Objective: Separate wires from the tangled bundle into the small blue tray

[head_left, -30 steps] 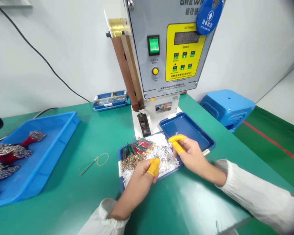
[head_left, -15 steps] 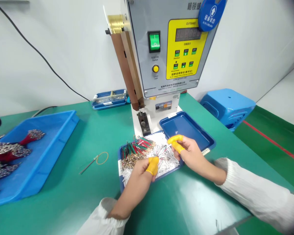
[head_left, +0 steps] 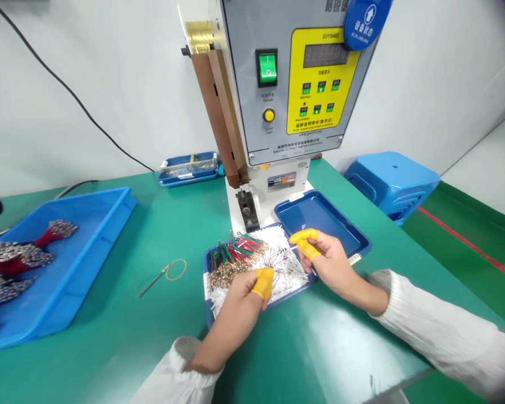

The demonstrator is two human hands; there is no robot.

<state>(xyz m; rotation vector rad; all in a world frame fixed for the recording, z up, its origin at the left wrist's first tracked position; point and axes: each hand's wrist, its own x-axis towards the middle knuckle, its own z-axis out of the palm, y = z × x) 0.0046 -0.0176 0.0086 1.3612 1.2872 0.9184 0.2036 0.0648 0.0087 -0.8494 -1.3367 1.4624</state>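
blue bin (head_left: 99, 241) at far left, my left hand (head_left: 244, 298) over a filled tray (head_left: 291, 296), fingers gripping fanned thin wires (head_left: 272, 260) above it, a slim white piece (head_left: 293, 247) pinched in my right hand (head_left: 331, 262), near the wires

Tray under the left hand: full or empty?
Well filled: white pieces and red and green wires cover the visible floor of the tray; the left hand hides part.
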